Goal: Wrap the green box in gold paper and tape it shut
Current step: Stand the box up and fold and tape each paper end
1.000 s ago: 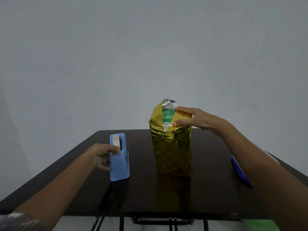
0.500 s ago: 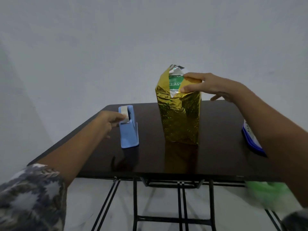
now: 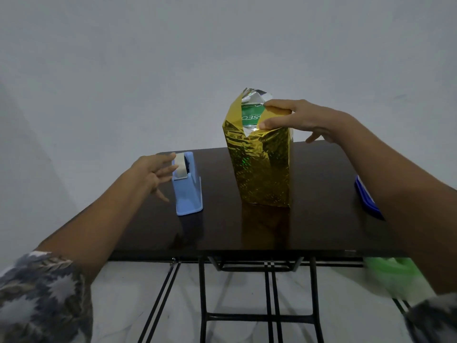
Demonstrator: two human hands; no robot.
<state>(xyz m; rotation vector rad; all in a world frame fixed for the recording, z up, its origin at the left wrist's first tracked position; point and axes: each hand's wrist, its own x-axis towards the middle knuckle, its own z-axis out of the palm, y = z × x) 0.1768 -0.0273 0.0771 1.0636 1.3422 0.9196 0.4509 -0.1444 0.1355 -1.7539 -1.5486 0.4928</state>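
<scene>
**My left hand at the tape, my right hand on the gold fold**

At the far left my patterned sleeve comes into the view, and my bare forearm goes out over the dark desk. My left hand is beside the blue tape dispenser. Its fingers are spread wide and rather straight. One fingertip touches the pale tape roll at the top of the dispenser, and I hold nothing in this hand. The dispenser stands upright on the desk.

To the right of it, well apart, the green box stands upright near the middle of the desk. The gold paper covers its sides down to the desk. At the top the paper is open, so a green part of the box shows with the white letters "SEO". The paper hides the rest of the word. The silver inner side of the paper stands up above the box.

My right hand holds the top right corner. The thumb and first finger pinch a folded gold flap against the box, and the other fingers hang behind it.

At the right edge of the desk lies a blue thing, partly behind my forearm. Below the desk edge there is a blurred green thing; I cannot tell what it is.
</scene>
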